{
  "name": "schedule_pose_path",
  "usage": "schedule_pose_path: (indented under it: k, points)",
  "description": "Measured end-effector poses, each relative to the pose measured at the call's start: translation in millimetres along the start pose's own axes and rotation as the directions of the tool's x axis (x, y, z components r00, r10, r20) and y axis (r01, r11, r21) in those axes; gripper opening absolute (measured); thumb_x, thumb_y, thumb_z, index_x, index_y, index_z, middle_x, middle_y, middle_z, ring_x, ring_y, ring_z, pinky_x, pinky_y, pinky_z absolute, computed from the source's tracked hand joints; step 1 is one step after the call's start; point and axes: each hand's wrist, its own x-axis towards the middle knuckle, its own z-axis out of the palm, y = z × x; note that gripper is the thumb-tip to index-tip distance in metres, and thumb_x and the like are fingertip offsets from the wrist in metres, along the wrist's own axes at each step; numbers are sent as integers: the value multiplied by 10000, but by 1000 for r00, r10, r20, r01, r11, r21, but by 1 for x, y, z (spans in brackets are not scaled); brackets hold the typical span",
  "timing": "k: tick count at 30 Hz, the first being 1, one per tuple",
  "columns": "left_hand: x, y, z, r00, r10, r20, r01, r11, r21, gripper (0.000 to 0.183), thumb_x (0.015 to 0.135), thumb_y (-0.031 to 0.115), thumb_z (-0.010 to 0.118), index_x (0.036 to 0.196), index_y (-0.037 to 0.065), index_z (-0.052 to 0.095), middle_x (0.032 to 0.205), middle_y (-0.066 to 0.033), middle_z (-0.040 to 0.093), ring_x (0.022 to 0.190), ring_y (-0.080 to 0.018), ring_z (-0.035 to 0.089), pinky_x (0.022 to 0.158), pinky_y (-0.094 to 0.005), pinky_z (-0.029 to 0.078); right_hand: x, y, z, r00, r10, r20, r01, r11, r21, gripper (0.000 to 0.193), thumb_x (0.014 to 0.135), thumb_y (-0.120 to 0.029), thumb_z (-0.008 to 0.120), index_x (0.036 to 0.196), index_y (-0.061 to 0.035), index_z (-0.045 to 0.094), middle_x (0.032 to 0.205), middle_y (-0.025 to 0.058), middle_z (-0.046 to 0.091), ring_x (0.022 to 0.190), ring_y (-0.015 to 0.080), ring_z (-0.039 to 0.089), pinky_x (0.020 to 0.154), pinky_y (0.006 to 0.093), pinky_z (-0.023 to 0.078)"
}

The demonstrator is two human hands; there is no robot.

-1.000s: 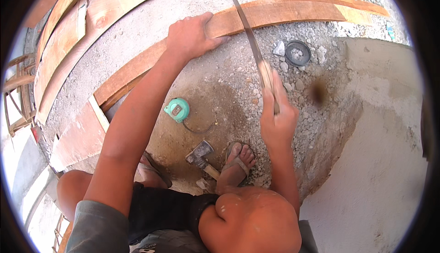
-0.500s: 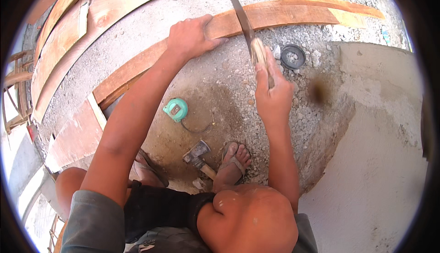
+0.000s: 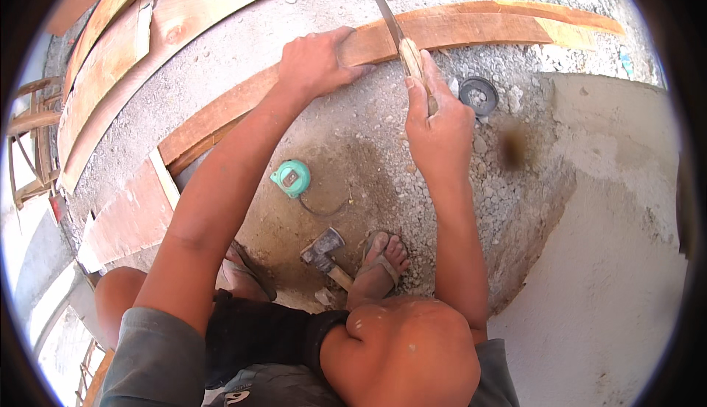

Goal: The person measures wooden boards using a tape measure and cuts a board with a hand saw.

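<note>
My right hand (image 3: 443, 116) is closed round the pale wooden handle of a handsaw (image 3: 384, 3). Its dark blade crosses a long reddish-brown wooden plank (image 3: 464, 30), and the handle's front end is close to the plank's near edge. Just left of the blade, my left hand (image 3: 315, 62) grips the plank, thumb along the near edge and fingers over the top. The blade's far tip reaches the upper edge of the view. A kerf cannot be made out.
A teal tape measure (image 3: 293, 179) and a hatchet (image 3: 322, 251) lie on the ground near my sandalled foot (image 3: 381, 263). Beyond the saw handle sits a round black dish (image 3: 479, 96) among gravel. Plywood sheets (image 3: 180, 27) lie far left; a concrete slab (image 3: 604, 260) borders the right.
My right hand has pushed the saw forward, bringing its handle up to the plank's near edge. The left hand keeps its hold on the plank. The whole view has shifted slightly.
</note>
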Motion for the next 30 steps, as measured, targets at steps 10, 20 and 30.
schedule_pose_path:
  k: [10,20,30]
  points:
    - [-13,-7,7,999,-35,-22,37,992,118,708,759,644,783,1300,193,706,996,-127,783,911,-316,756,792,-454,593,-126,15,-55,960,260,108,-262,965,9,460,991,-78,624,1441,13,595,1050,294,739,773,277,781,672,363,578]
    - [-13,-16,12,1000,10,-26,-7,995,103,747,754,666,779,1307,170,700,948,-121,782,860,-311,758,771,-425,596,-97,8,-27,972,224,75,-232,967,106,444,993,-87,624,1414,52,598,970,272,749,771,300,778,699,384,579]
    - [-6,1,17,998,3,-59,1,998,64,728,750,648,785,1304,184,694,921,-134,778,837,-336,754,745,-456,594,25,-1,8,1000,-6,-17,6,1000,-2,425,1018,-167,599,1404,9,612,779,290,679,663,386,728,602,412,540]
